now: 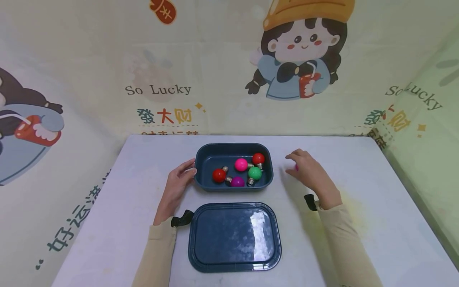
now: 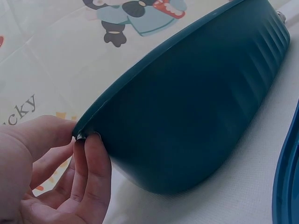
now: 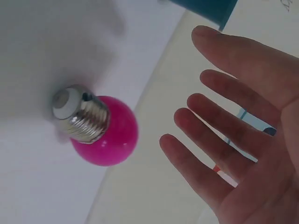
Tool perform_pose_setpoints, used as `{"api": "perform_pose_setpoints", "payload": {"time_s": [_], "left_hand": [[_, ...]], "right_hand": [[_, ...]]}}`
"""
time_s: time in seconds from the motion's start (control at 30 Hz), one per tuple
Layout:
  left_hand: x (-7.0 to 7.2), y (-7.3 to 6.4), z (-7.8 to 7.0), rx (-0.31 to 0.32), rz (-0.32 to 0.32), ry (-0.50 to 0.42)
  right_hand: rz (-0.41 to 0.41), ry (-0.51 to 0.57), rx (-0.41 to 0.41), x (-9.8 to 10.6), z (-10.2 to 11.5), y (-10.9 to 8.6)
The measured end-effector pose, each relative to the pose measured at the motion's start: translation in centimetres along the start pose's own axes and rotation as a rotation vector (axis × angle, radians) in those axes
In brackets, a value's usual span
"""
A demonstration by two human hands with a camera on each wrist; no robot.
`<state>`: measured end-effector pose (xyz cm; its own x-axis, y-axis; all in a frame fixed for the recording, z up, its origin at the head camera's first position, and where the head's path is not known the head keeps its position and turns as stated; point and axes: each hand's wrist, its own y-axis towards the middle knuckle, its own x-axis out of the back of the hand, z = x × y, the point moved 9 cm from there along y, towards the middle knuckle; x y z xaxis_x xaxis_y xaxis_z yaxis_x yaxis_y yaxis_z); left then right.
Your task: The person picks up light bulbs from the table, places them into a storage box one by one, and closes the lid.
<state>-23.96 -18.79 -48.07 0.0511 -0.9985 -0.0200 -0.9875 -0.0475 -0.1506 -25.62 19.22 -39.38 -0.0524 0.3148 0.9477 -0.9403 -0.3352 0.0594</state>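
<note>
My left hand point(image 1: 177, 181) pinches the left end of a dark blue plastic box point(image 1: 233, 189), thumb and fingertips at its rim in the left wrist view. Inside the box lie several small light bulbs with metal screw bases: a pink one point(image 1: 241, 164), a green one point(image 1: 255, 173), a purple one point(image 1: 237, 181) and two red ones. To the right of the box, my right hand point(image 1: 307, 172) hovers over the table with fingers extended. Beside its fingertips, in the right wrist view, a loose magenta light bulb point(image 3: 110, 133) lies on the table, mostly hidden by the hand in the head view.
A flat dark blue lid point(image 1: 229, 235) lies on the white table point(image 1: 376, 227) in front of the box, between my forearms. Behind the table hangs a printed cloth point(image 1: 222, 79) with cartoon figures, which continues along both sides.
</note>
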Motion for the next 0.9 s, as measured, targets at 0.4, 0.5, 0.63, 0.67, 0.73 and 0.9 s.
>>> {"api": "perform_pose_setpoints", "payload": {"time_s": [0.4, 0.5, 0.63, 0.67, 0.73, 0.9], "left_hand": [[-0.1, -0.1, 0.0, -0.013, 0.009, -0.026], [-0.1, -0.1, 0.0, -0.014, 0.007, -0.029], [-0.1, -0.1, 0.0, -0.012, 0.003, -0.024], [-0.1, -0.1, 0.0, -0.012, 0.002, -0.021], [0.0, -0.1, -0.1, -0.015, 0.000, -0.018], [0.0, -0.1, -0.1, -0.024, 0.008, -0.024]], "right_hand": [[-0.034, -0.043, -0.064, -0.3, -2.4, -0.6], [-0.044, -0.038, -0.068, -0.3, -2.6, -0.7], [-0.063, -0.037, -0.075, -0.2, -2.7, -0.7], [-0.066, -0.037, -0.078, -0.2, -2.8, -0.8], [-0.072, -0.038, -0.086, -0.2, -3.0, -0.8], [-0.073, -0.030, -0.108, -0.4, -3.5, -1.0]]}}
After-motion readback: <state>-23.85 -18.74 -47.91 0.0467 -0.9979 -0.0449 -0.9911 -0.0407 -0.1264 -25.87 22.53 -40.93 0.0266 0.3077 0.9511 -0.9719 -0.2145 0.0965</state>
